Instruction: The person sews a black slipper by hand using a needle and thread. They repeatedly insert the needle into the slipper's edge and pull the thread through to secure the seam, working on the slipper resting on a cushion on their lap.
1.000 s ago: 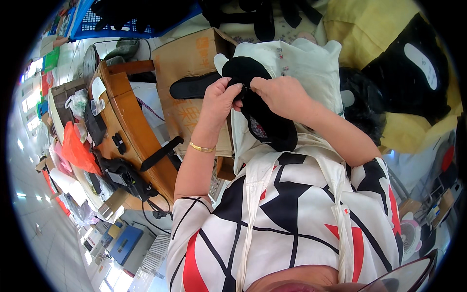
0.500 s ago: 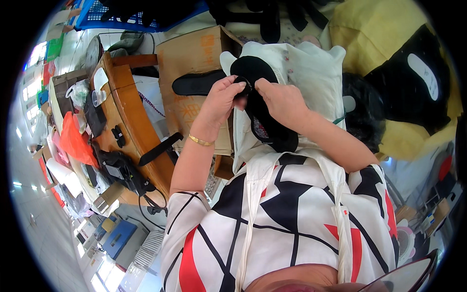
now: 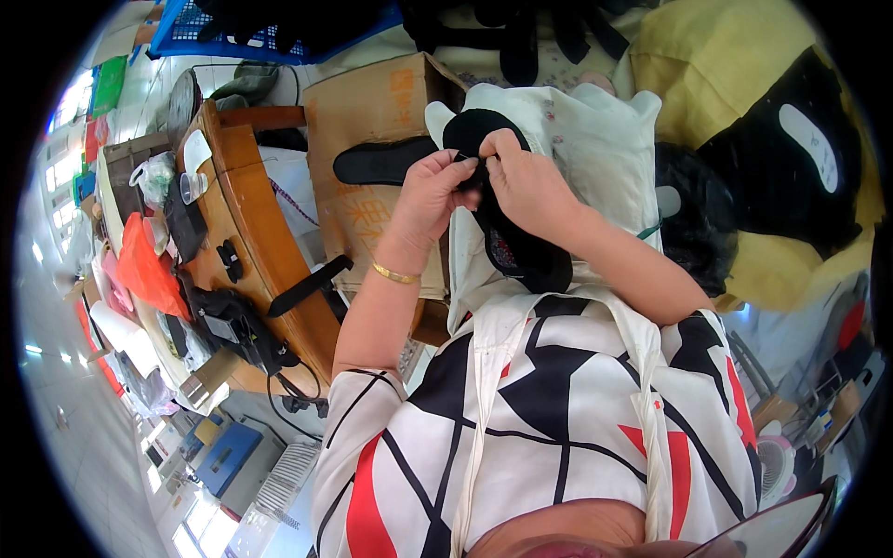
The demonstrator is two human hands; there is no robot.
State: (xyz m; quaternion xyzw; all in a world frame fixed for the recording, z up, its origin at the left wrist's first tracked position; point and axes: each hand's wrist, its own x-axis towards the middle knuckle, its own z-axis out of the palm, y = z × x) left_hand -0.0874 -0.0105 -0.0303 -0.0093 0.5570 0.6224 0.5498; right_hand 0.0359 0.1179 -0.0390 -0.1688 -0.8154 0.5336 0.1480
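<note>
A black cloth shoe (image 3: pixel 526 246) lies lengthwise on a white cloth (image 3: pixel 609 149) in front of me, its rounded end away from me. A patterned lining shows in the opening nearer my body. My left hand (image 3: pixel 430 193) is closed, thumb and fingers pinching the black material at the shoe's left edge. Close beside it, my right hand (image 3: pixel 528 186) pinches the same area with bent fingers. The fingertips hide exactly what part they grip, and any small tool there cannot be made out. Left of my left hand, a black shoe sole (image 3: pixel 377 164) rests on a cardboard box (image 3: pixel 358 102).
A wooden table (image 3: pixel 246 200) stands at the left, with a black strap (image 3: pixel 312 286) jutting over its edge. Black pieces lie in a blue crate (image 3: pixel 177 39) at the far left. Right of the cloth are a black plastic bag (image 3: pixel 693 219) and yellow fabric (image 3: pixel 688 46).
My right hand has shifted slightly left and up, closer to my left hand's fingertips. The left forearm has moved a little right. Both hands stay at the shoe.
</note>
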